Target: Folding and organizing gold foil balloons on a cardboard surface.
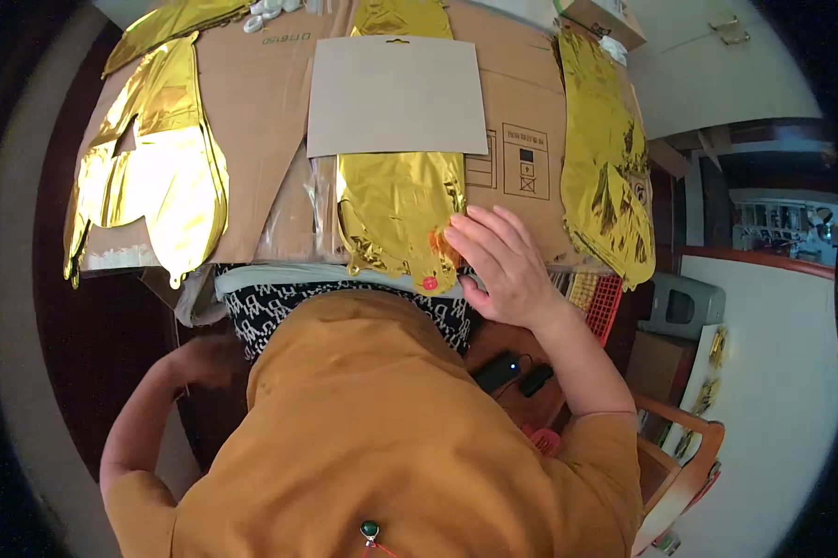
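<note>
Several flat gold foil shapes lie on the cardboard-covered surface (252,112), and the middle foil (400,205) sits closest to the person, its near end reaching the edge. A grey card (396,98) covers part of it. Beside the foil's lower right edge is the right hand (505,265), its grip loose, thumb apart from the curved fingers; I can't tell whether the fingertips touch. The left hand (212,361) hangs low by the hip, too blurred to tell its grip.

A red basket (608,312) below the right edge holds something yellowish I can't make out. A cardboard box (610,20) stands at the far right corner; whatever it holds is hidden. Foil piles lie left (177,167) and right (605,149), with small white things (270,11) at the far side. A wooden chair (712,437) stands at the person's right.
</note>
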Motion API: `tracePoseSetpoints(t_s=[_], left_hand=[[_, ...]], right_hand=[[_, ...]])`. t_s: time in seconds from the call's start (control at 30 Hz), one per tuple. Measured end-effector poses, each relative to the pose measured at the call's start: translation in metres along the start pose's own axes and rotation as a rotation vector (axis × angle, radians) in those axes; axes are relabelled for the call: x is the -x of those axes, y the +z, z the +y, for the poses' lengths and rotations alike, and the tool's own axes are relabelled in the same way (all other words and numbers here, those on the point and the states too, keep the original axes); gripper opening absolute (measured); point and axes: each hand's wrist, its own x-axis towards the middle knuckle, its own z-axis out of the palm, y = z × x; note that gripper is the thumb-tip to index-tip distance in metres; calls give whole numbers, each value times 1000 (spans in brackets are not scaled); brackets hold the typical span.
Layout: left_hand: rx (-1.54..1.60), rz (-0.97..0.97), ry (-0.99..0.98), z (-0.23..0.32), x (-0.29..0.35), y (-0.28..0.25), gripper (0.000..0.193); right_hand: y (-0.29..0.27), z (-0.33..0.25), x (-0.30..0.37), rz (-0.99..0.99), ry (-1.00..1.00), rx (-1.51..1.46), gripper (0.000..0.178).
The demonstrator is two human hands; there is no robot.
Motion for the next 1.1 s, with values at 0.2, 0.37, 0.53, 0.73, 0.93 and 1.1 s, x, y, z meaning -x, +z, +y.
tracePoseSetpoints(t_s=[0.2,0.37,0.53,0.73,0.93,1.1], left_hand=[[-1099,443,-89,-103,-2,-60,42],[-1205,306,87,55,22,-12,54],[-950,69,263,217,70,26,44],[-393,-194,455,306,107,3,33],[-819,413,1016,355,48,20,15],[-1175,375,1632,396,-42,34,18]], right_hand=[[21,-1,-16,180,8,75,64],[34,-16,-19,221,-44,167,40],[29,-25,-19,195,-54,200,39],[18,-18,-15,257,-46,176,41],[35,-17,-26,213,-108,236,28],[30,-19,-26,202,-187,149,23]])
